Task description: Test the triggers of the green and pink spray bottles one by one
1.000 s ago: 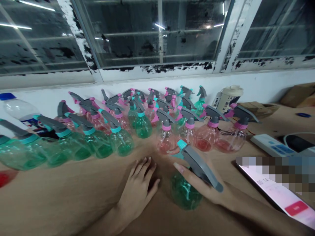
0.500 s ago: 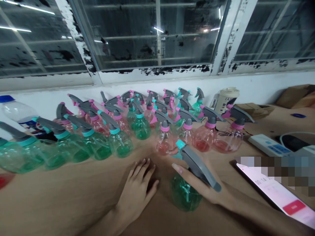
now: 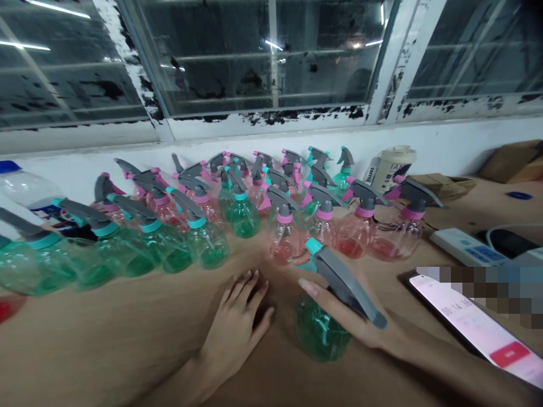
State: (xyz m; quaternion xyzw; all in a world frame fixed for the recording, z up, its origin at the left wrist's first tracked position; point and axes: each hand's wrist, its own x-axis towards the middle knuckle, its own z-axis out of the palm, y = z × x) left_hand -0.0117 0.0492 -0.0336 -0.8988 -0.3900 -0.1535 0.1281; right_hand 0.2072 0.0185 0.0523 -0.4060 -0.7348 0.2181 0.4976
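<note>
My right hand point(image 3: 339, 311) is wrapped around the neck of a green spray bottle point(image 3: 320, 333) with a grey and teal trigger head. Its thumb lies along the near side below the head, and a fingertip curls round by the trigger. The bottle stands upright at the front of the wooden table point(image 3: 106, 339). To its left, my left hand point(image 3: 240, 319) rests flat on the tabletop, fingers spread, holding nothing. Beyond my hands stand clear pink spray bottles point(image 3: 282, 246) on the right and green spray bottles point(image 3: 210, 249) on the left, each with some liquid inside.
Several more spray bottles crowd toward the wall. A blue-capped soda bottle point(image 3: 25, 189) is at far left. On the right are a coffee cup point(image 3: 392, 167), a white device with blue buttons point(image 3: 466, 246), a phone showing a timer point(image 3: 470, 322) and brown cardboard point(image 3: 513, 161).
Both hands keep their places, the right still around the green spray bottle. The view has shifted very slightly, and the phone's timer digits are clearer now.
</note>
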